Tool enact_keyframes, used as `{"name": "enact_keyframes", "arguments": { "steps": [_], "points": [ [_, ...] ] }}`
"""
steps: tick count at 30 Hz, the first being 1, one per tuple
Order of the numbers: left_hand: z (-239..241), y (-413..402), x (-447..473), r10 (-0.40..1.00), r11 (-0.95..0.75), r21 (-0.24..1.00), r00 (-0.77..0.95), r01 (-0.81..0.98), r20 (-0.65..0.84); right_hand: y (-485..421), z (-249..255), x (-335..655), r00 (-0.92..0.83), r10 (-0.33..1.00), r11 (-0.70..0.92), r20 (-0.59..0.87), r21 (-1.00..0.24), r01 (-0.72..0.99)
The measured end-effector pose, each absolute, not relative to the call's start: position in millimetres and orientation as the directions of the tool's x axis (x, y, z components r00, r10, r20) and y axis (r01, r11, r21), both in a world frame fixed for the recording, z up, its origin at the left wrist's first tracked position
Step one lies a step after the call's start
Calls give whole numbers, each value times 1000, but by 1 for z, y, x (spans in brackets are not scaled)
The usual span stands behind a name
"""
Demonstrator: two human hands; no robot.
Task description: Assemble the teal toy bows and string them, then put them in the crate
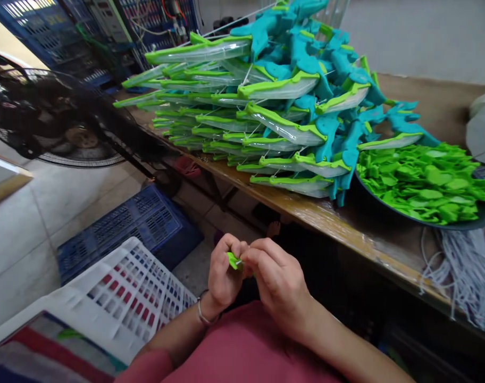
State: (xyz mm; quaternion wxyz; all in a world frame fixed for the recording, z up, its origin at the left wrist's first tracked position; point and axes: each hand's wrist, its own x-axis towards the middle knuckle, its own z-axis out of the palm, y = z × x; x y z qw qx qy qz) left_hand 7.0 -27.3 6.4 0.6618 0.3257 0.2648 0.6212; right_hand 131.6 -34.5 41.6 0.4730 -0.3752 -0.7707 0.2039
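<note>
Both hands meet low in front of my chest, below the table edge. My left hand (223,272) pinches a small bright green plastic piece (233,260) between thumb and fingers. My right hand (276,276) is closed in a pinch right against the same piece; a thin white string seems to run between the fingertips, though it is too small to be sure. On the table above lies a big stack of green and teal toy crossbows (266,111). To its right a dark round tray (458,222) is heaped with small green plastic parts (426,181).
The wooden table (306,210) runs diagonally from upper left to lower right. A bundle of white strings (466,271) hangs over its right edge. A white crate (123,298) and a blue crate (139,223) sit on the floor at left; a black fan (63,119) stands behind them.
</note>
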Motion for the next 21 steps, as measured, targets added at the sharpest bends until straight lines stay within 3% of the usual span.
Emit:
{"name": "enact_keyframes", "arguments": {
  "steps": [17, 21],
  "points": [
    [8, -25, 8, 993, 68, 790, 122, -610, 8, -37, 42, 134, -292, 796, 606, 531, -705, 369],
    [6, -28, 7, 994, 41, 786, 104, -616, 29, -37, 42, 132, -326, 771, 637, 547, -648, 418]
  ]
}}
